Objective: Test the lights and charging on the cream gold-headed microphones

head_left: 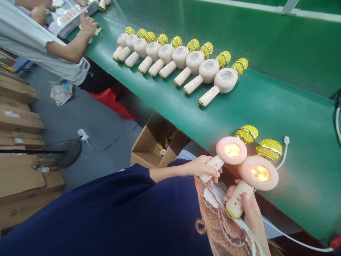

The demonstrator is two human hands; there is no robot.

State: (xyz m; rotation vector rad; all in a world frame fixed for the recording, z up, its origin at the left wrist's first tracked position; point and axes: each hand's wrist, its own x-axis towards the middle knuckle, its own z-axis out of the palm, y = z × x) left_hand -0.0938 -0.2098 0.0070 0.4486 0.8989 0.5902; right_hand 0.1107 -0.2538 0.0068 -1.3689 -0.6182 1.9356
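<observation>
My left hand (204, 167) is wrapped round the pale handle of a microphone (231, 149) with a gold mesh head and a round body lit warm yellow. In my right hand (250, 206) is a second microphone (258, 173) of the same kind, also glowing at its centre, its thumb lying along the button side. Both are held tilted at the bench's near edge, heads pointing away from me. The two round bodies overlap or nearly touch. Beyond them a row of several unlit microphones (195, 62) lies on the green bench (293, 117).
A white cable (285, 151) with a plug lies right of the microphones. An open cardboard box (149, 151) holding microphones stands below the bench edge. Further left are a co-worker's arm (71, 46), a red stool (112, 101), a power strip (83, 134) and stacked cartons (18, 119).
</observation>
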